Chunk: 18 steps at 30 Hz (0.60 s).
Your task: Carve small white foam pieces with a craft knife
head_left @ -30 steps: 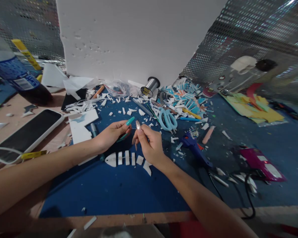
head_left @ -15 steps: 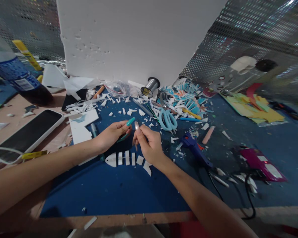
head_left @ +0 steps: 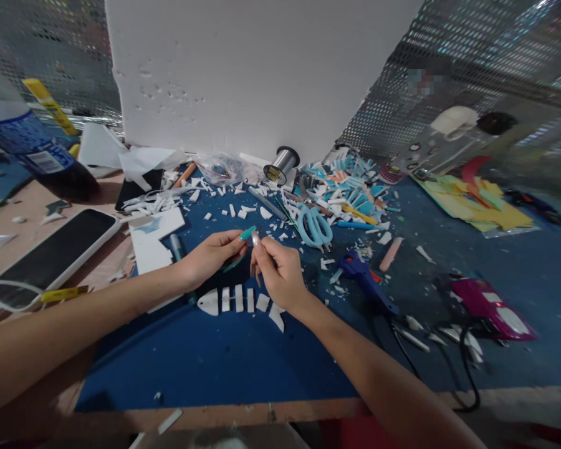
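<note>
Fingertip to fingertip, my left hand (head_left: 217, 254) and my right hand (head_left: 280, 265) meet above the blue mat. Both are closed in a pinch; what they hold is too thin and too hidden to make out. Long teal nails show on the left, a pale shiny thumbnail on the right. Just below lies a row of white foam pieces shaped like a fish skeleton: a rounded head (head_left: 209, 302) with an eye hole, several rib strips (head_left: 239, 298) and a forked tail (head_left: 277, 317). A thin line links some of the ribs.
Behind my hands are a spool of thin line (head_left: 281, 164), light-blue scissors (head_left: 314, 226) and a heap of foam scraps (head_left: 350, 187). A blue glue gun (head_left: 369, 284) lies right, its cable trailing forward. Left are a phone (head_left: 51, 252), a cut white sheet (head_left: 156, 240) and a bottle (head_left: 42, 149).
The fingertips of both hands have drawn closer together, the left thumb shifting slightly right and up. The foam pieces lie as before.
</note>
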Available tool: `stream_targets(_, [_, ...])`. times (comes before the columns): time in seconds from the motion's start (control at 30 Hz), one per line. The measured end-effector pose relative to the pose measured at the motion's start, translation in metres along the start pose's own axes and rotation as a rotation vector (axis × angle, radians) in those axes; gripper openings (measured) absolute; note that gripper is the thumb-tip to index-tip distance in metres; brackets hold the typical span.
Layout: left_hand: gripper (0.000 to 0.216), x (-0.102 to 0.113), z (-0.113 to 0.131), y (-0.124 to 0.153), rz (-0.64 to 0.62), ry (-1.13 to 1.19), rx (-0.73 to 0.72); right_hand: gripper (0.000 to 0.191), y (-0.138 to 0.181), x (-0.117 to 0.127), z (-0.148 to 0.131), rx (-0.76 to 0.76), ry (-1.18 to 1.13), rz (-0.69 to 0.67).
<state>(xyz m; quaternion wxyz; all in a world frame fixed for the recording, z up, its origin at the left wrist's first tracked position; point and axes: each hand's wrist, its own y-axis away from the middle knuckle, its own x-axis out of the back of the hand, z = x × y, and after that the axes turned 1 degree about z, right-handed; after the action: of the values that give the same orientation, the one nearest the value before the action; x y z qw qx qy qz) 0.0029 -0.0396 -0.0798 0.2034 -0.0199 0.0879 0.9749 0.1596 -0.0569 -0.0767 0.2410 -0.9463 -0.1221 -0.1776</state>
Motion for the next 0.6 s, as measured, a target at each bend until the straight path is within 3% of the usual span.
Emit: stream_targets(0.6, [0.028,-0.0010,0.0047,0.0024,0.048,0.127,0.068,0.042,-0.0002,-0.0002,0.0026,-0.097,0.036,-0.036])
